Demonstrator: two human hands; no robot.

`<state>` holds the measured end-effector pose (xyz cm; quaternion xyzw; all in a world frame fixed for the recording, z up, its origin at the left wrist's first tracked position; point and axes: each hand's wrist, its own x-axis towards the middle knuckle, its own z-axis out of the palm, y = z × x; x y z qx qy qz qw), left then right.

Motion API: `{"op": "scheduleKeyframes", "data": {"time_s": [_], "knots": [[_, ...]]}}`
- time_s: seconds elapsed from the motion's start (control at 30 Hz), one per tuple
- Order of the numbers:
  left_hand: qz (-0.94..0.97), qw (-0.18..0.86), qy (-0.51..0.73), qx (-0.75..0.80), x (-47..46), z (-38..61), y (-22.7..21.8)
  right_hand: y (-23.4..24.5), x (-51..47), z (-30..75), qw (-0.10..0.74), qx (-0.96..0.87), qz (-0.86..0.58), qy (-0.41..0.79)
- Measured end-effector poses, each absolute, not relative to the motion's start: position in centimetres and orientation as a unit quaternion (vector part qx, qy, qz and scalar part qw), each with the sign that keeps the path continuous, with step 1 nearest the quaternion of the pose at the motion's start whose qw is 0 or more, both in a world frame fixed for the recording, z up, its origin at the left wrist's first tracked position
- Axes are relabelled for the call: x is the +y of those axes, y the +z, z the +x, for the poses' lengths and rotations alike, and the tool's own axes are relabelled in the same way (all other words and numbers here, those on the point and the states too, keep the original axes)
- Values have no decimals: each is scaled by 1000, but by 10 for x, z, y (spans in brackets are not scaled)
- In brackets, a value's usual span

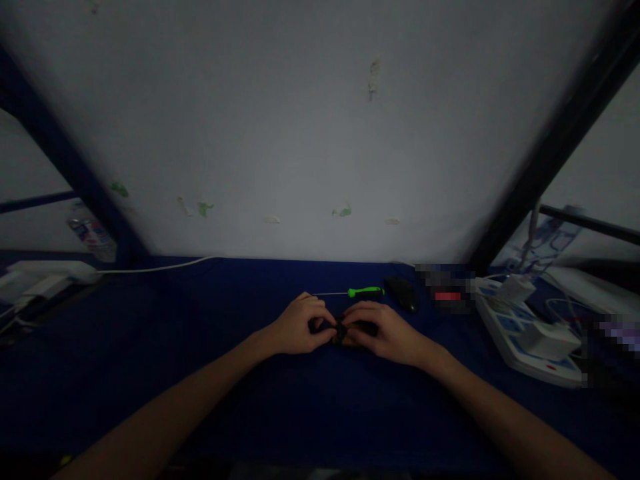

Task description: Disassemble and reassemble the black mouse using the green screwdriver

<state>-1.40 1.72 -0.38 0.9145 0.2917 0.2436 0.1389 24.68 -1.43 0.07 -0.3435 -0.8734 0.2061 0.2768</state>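
Both hands meet over the middle of a dark blue table (pixel 310 413). Between my fingers is a small dark object with orange-brown parts (pixel 345 339); its kind is too dim and too covered to make out. My left hand (pixel 303 325) pinches its left side with thumb and fingertips. From the right, my right hand (pixel 383 330) closes thumb and fingers on the same object. Just beyond the hands lies a screwdriver (pixel 366 292) with a green and black handle, its thin shaft pointing left behind my left hand. A black computer mouse (pixel 401 294) rests right of the handle.
A white power strip (pixel 530 353) with plugged-in adapters stands at the right, cables around it. White adapters (pixel 47 287) and a cable lie at the far left. The wall (pixel 300 133) rises behind the table, between a blue post (pixel 90 160) and a dark post (pixel 545 147).
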Motion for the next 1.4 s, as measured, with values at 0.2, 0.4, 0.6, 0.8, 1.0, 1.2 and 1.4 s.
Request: {"op": "scheduleKeyframes", "data": {"time_s": [0.2, 0.4, 0.6, 0.8, 1.0, 1.2, 1.4], "knots": [[930, 134, 220, 263, 15, -19, 4, 17, -19, 253, 218, -893, -363, 155], [948, 85, 199, 231, 13, -20, 9, 28, -21, 259, 181, -915, -338, 124], [957, 27, 203, 207, 13, -18, 5, 29, -24, 257, 178, -928, -311, 102], [958, 6, 210, 195, 12, -19, 1, 32, -26, 255, 163, -929, -313, 114], [958, 10, 210, 194, 14, -20, 0, 31, -27, 254, 158, -923, -331, 118], [960, 22, 193, 200, 13, -21, 4, 29, -23, 264, 212, -905, -344, 131], [956, 55, 196, 212, 15, -22, 7, 20, -6, 276, 308, -874, -356, 120]]}}
